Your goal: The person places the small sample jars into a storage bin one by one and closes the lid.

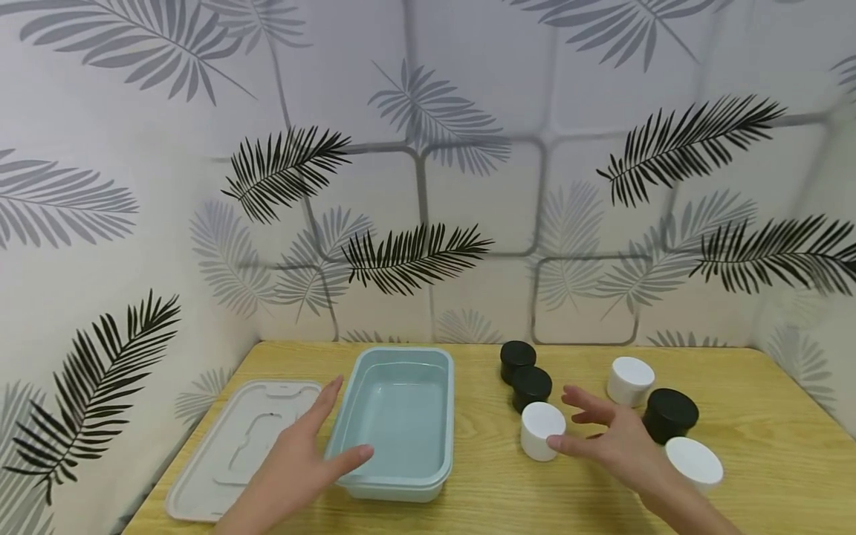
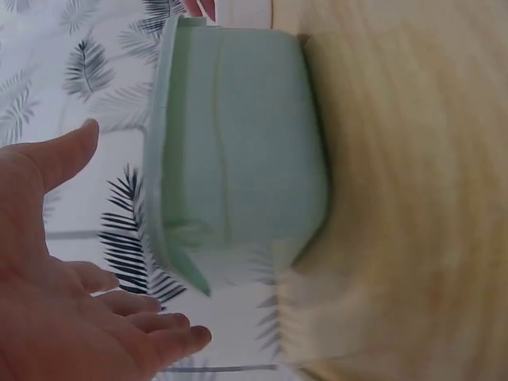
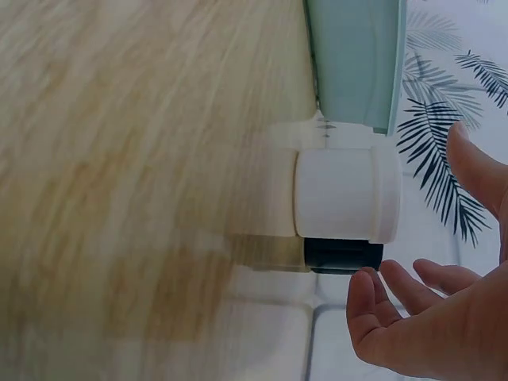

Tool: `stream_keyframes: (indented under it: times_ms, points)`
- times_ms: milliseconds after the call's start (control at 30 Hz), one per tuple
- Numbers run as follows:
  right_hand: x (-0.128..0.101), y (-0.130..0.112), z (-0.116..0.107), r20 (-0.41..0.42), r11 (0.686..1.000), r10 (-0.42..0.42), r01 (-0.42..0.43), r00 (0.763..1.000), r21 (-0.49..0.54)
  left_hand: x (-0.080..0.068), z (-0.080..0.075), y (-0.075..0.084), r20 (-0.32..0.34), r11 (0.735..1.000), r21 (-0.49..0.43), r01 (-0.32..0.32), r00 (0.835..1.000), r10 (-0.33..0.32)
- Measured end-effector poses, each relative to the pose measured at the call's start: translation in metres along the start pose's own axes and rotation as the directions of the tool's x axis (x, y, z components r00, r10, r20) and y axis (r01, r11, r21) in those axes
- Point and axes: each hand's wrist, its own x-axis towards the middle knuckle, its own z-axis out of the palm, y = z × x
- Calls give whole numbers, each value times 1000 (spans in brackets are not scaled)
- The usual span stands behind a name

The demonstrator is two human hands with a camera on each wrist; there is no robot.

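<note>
Nearest the camera, the left hand [image 1: 294, 461] lies spread at the near left corner of the teal tub [image 1: 401, 420], likely to steady it. Beside it, the right hand [image 1: 611, 438] opens loosely around the white jar [image 1: 542, 429], holding nothing. Farther back on the table [image 1: 769, 461] stand black jars [image 1: 524, 375].

On the worktop [image 1: 769, 446], the lid [image 1: 234, 446] lies left of the tub [image 1: 401, 420]; six jars [image 1: 542, 429] stand to its right.
</note>
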Motion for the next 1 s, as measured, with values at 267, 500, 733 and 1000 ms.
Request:
stream_keyframes:
  times_ms: [267,500,733,1000]
  points:
    - [8,10,7,1,997,58,-58,998,47,-2,11,-25,155,930,-327,169,980,-124]
    - [15,13,13,8,996,84,-84,996,40,-5,19,-38,186,836,-526,157,980,-67]
    - [15,13,15,8,995,92,-93,996,34,-7,24,-35,202,778,-598,192,976,-86]
    - [16,14,17,13,996,90,-90,996,28,-9,25,-29,218,782,-586,212,971,-100]
